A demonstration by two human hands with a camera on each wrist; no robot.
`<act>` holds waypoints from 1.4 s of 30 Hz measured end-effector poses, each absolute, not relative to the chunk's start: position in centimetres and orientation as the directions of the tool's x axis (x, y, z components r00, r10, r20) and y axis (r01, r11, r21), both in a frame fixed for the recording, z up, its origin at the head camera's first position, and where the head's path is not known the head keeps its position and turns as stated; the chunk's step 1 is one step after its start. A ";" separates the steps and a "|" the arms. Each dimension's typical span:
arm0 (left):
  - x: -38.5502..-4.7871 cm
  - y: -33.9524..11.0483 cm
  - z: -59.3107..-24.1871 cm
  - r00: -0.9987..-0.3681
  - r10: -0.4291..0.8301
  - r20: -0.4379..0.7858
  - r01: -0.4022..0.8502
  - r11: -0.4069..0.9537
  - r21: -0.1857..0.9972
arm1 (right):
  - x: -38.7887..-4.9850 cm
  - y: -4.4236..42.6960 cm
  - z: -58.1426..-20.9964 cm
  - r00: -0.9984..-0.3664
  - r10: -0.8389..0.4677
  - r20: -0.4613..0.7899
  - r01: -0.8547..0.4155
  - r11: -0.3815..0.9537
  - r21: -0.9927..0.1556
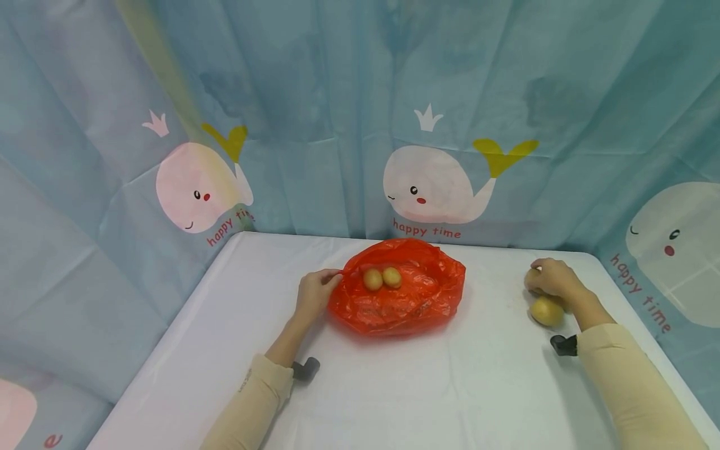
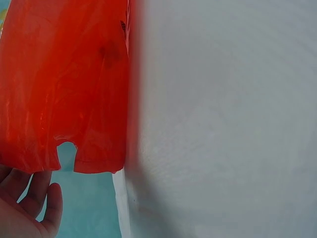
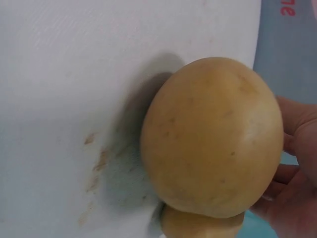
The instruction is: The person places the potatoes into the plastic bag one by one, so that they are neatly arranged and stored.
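One left hand in pinch on one red bag, two potatoes inside; right hand round another potato.

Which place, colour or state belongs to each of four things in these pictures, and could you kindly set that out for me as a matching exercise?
Column one
1. left grip
2. bag
3. right grip
4. curtain

Column two
A. blue, printed with whales
B. at the potatoes on the right side of the table
C. pinching the left edge of something thin and crinkled
D. red, with two small round things showing within its outline

Right pairs: 1-C, 2-D, 3-B, 4-A
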State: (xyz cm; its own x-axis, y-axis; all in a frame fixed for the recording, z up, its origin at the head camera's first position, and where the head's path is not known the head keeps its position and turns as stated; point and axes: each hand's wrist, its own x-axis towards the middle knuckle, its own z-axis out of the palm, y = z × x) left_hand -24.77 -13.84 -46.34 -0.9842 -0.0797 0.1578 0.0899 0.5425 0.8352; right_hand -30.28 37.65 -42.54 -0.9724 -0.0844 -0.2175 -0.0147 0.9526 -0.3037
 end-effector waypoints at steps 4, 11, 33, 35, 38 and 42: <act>-24.8 -13.9 -46.4 -0.985 -0.078 0.154 0.088 0.540 0.837 | -30.5 37.4 -42.4 -0.973 -0.095 -0.211 -0.024 0.949 -0.314; -24.7 -13.9 -46.4 -0.984 -0.076 0.162 0.094 0.550 0.830 | -30.4 36.9 -42.1 -0.968 -0.076 -0.240 0.012 0.939 -0.344; -24.6 -13.9 -46.3 -0.984 -0.070 0.164 0.101 0.539 0.836 | -30.0 34.5 -41.0 -0.946 -0.047 -0.322 0.148 0.820 -0.554; -24.6 -13.9 -46.3 -0.983 -0.068 0.169 0.106 0.542 0.834 | -29.9 34.3 -40.9 -0.951 -0.063 -0.304 0.124 0.820 -0.559; -24.5 -13.9 -46.3 -0.982 -0.066 0.175 0.112 0.546 0.830 | -29.8 33.8 -40.5 -0.964 -0.100 -0.248 0.055 0.833 -0.550; -24.5 -13.8 -46.1 -0.982 -0.065 0.177 0.114 0.540 0.834 | -29.7 33.2 -39.9 -0.972 -0.138 -0.189 -0.015 0.844 -0.536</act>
State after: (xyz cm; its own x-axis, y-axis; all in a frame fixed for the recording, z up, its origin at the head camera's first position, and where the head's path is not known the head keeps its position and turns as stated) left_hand -24.47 -13.84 -46.12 -0.9822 -0.0646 0.1766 0.1144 0.5400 0.8338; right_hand -29.70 33.22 -39.87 -0.9722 -0.1378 -0.1893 -0.0153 0.8443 -0.5357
